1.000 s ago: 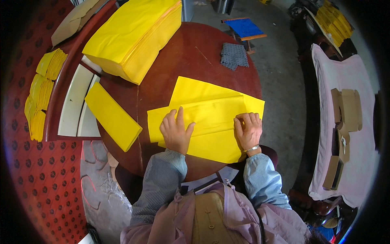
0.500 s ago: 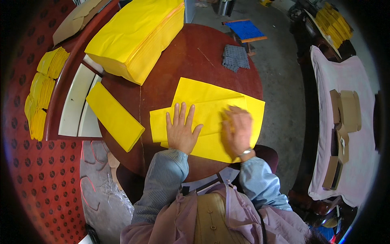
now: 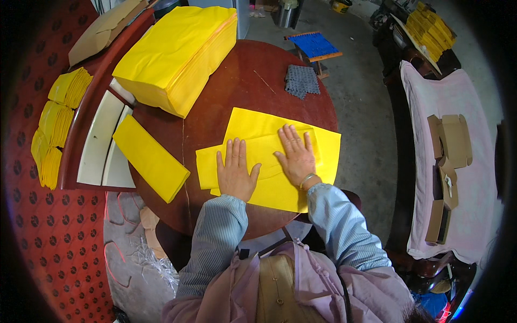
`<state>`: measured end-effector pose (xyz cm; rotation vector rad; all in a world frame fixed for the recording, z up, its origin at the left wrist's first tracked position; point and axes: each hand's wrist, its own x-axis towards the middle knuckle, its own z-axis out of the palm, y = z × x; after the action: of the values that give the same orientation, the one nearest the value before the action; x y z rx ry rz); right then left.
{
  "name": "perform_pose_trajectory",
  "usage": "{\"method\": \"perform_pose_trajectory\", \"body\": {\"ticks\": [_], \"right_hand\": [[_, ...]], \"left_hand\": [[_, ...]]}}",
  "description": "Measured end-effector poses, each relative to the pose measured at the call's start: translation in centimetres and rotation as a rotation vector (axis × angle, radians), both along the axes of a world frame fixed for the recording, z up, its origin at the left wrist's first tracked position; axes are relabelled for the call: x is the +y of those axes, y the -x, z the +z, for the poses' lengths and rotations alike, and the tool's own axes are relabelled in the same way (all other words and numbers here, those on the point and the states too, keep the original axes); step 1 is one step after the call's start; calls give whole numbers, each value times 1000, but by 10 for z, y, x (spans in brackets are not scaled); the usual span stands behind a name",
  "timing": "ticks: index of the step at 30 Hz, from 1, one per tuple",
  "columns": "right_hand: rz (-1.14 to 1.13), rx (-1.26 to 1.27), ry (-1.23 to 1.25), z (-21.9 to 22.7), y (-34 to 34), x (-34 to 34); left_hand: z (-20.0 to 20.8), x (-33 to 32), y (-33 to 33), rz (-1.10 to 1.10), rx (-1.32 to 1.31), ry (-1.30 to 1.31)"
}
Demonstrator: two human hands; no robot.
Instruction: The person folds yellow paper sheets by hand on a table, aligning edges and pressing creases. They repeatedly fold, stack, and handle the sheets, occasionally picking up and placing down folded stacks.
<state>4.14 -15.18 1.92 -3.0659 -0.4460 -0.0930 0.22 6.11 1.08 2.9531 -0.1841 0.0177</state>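
The round red-brown worktop (image 3: 226, 91) carries a tall stack of yellow sheets (image 3: 175, 54) at its far left and a folded yellow bundle (image 3: 149, 157) near the left edge. The yellow sheet being folded (image 3: 280, 141) lies at the near edge. Left hand (image 3: 235, 173) and right hand (image 3: 296, 155) press flat on it, fingers spread, gripping nothing. Risk: uneven pressure could skew the crease, and the glossy top may let the sheet slide toward the edge.
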Motion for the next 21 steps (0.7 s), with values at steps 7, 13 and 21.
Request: {"method": "perform_pose_trajectory", "body": {"ticks": [7,13,21], "right_hand": [[-47,92,-6,5,-6,-31],[-50,60,33,0,-8,-31],[81,54,-154,9,-23,-49]], "left_hand": [[-14,36,1,135,-178,35],[-29,39,1,160,-431,15],[8,35,-1,233,66,-91]]}}
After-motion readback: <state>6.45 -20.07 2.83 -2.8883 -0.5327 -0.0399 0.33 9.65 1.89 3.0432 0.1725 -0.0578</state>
